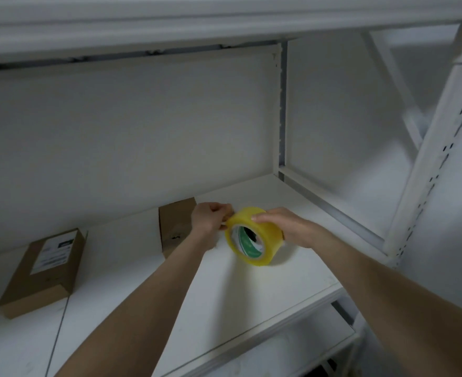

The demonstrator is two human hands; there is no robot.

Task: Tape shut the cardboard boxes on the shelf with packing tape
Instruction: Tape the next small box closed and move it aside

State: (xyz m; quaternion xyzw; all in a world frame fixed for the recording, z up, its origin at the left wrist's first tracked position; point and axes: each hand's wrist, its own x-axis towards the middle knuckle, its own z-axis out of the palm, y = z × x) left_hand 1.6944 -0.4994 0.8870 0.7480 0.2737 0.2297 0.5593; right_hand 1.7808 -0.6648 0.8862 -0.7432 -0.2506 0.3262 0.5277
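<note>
Hands meet over the right half of a white shelf [251, 300]. The right hand [287, 227] has its grip closed around a yellowish tape roll [254, 238]. Its fingers curl over the outer band, and the roll's green-and-white core faces the camera. The roll is low over the board, but I cannot tell whether it touches.

The left hand [210, 217] pinches at the roll's upper left edge, its grip closed there. Whether a loose tape end lies between the fingertips is too small to make out.

Just behind that hand a plain cardboard box [174, 227] lies close to the back panel [142, 131]. The hand and wrist hide its right side. Well apart to the left sits a labelled box [42, 273] with a white sticker on top. The left forearm crosses the shelf in front of the gap between the two boxes.

An upper shelf [170, 20] hangs close overhead. A slotted white upright [428, 172] bounds the right side, and a lower shelf [292, 349] shows beneath the front edge.
</note>
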